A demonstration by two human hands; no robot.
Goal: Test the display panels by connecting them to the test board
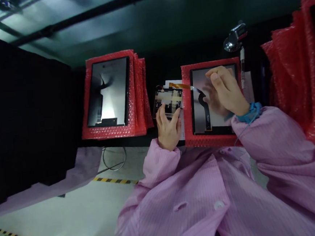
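My left hand (169,126) has its fingers and thumb on a small test board (168,97) with a dark frame and yellowish tape. An orange and black flex cable (181,86) runs from the board to an LCD panel (198,80) on the right. This panel lies on a red bubble-wrap bag (188,104) and reflects a hand. Above its right part is my right hand (227,89), wrist in a blue band (251,112). Its thumb is drawn in beside the bent index finger; whatever is between them, if anything, does not show.
To the left, another LCD panel (108,92) lies on a stack of red bubble-wrap bags (142,97). More red bags (296,63) stand at the far right. A shiny metal object (234,39) and a pen (242,62) sit behind the right panel. White paper (182,125) shows beneath the board.
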